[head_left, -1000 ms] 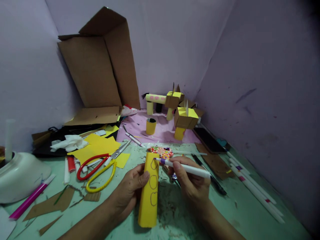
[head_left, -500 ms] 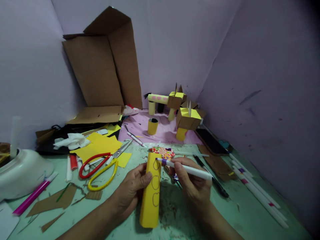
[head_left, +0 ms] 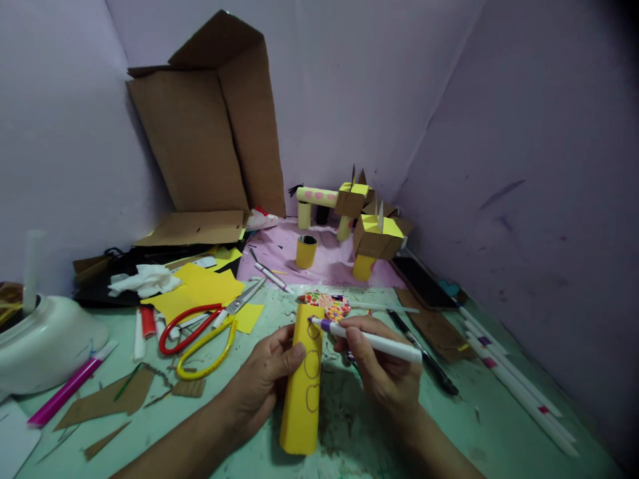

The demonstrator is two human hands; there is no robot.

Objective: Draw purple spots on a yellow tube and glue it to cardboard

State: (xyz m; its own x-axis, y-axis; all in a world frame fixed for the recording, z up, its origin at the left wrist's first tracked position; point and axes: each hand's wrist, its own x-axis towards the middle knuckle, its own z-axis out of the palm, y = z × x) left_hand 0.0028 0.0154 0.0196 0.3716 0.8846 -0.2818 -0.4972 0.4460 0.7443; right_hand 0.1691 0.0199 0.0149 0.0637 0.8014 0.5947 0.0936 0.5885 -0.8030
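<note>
My left hand (head_left: pixel 272 372) grips a long yellow paper tube (head_left: pixel 301 416), its thumb resting on the upper face. Three rounded outlines run down the right part of that face. A white felt-tip marker (head_left: pixel 384 342) with a purple band sits pinched in my right hand (head_left: pixel 387 369). Its tip touches the tube at the topmost outline. Behind the tube lies a floral-patterned piece (head_left: pixel 327 304), partly covered by it. Scissors (head_left: pixel 202 336) with one red and one yellow handle rest left of my left hand.
At the back, yellow box-headed paper animals (head_left: pixel 377 236) and a short yellow cylinder (head_left: pixel 306 253) stand on pink cloth. A large cardboard box (head_left: pixel 184 140) leans on the wall. Yellow scraps (head_left: pixel 200 289) and a white jar (head_left: pixel 54 342) are left; a phone (head_left: pixel 422 283) and white markers (head_left: pixel 524 399) right.
The marker tip has shifted slightly left along the top outline on the tube. My left hand keeps the same hold, and the whole view has drifted a little.
</note>
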